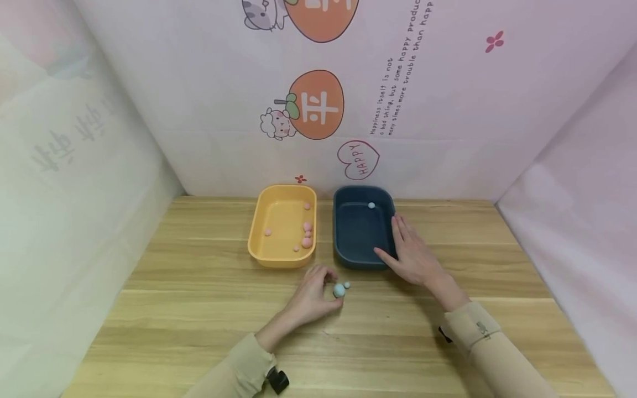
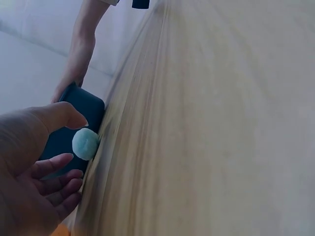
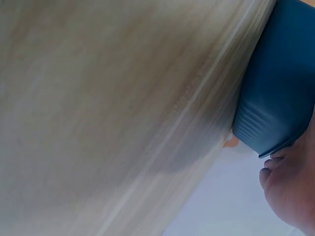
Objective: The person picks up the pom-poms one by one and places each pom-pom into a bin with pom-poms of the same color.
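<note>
A larger pale blue pom-pom (image 1: pixel 339 290) sits on the table between the thumb and bent fingers of my left hand (image 1: pixel 312 296). In the left wrist view, the thumb is close to the pom-pom (image 2: pixel 85 144), and the fingers are spread apart below it. A smaller pale blue pom-pom (image 1: pixel 347 285) lies just beyond it. My right hand (image 1: pixel 415 257) rests on the right side of the dark blue tray (image 1: pixel 341 257), fingers extended along the rim and thumb reaching over the near right corner. A single small light blue pom-pom (image 1: pixel 371 205) lies inside that tray.
Left of the blue tray stands a yellow tray (image 1: pixel 281 260) holding several pink pom-poms (image 1: pixel 307 242). Both trays are at the back of the wooden table (image 1: pixel 199 309), close to a printed white backdrop (image 1: pixel 438 155). Similar sheets hang on either side.
</note>
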Demonstrator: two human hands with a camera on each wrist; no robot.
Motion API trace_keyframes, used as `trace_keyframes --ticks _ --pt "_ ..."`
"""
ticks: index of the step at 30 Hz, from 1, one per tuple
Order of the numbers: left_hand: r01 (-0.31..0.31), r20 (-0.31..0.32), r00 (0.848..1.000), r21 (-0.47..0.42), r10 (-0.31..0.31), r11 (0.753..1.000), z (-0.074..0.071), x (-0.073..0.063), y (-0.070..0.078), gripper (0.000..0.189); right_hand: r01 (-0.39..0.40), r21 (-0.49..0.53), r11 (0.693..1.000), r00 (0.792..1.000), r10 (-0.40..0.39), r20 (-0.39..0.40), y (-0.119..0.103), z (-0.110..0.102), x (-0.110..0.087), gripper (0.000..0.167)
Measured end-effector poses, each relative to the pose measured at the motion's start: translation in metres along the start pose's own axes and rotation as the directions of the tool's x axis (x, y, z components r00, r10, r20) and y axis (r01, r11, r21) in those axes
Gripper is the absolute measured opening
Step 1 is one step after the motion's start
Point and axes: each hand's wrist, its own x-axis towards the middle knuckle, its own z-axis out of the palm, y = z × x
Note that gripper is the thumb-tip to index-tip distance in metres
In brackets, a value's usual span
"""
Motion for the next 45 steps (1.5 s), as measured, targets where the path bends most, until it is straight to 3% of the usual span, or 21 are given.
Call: trace_keyframes --ticks 6,11,18,28,36,39,45 --pt "0.013 0.021 1.000 0.056 -0.014 0.998 0.000 0.002 0.005 0.037 0.000 -0.007 1.000 1.000 0.000 -0.018 0.001 0.000 -0.001 0.103" --pt "0.053 0.049 0.997 0.046 -0.055 0.998 0.001 0.005 0.006 0.034 0.001 -0.008 1.000 1.000 -0.001 -0.010 0.000 0.000 0.000 0.102" --pt "0.061 0.055 0.996 0.044 -0.064 0.997 0.001 0.007 0.007 0.032 -0.011 -0.007 1.000 1.000 0.011 0.010 0.001 0.000 0.001 0.102" --pt "-0.064 -0.037 0.997 0.034 0.065 0.997 0.004 0.000 -0.009 0.030 -0.006 -0.011 1.000 1.000 0.006 -0.006 0.000 0.002 0.003 0.102" --pt "0.039 -0.060 0.997 0.019 -0.038 0.999 0.009 -0.010 -0.030 0.032 -0.009 -0.021 1.000 1.000 0.009 0.003 0.001 0.002 0.004 0.104" --pt "0.047 -0.036 0.998 -0.004 -0.047 0.999 0.003 -0.013 -0.029 0.030 -0.009 -0.023 1.000 1.000 0.009 -0.003 0.001 0.002 0.004 0.103" --pt "0.063 0.018 0.998 -0.043 -0.062 0.997 -0.028 -0.019 0.009 0.029 -0.006 -0.020 1.000 1.000 0.005 -0.013 0.001 0.003 0.003 0.102"
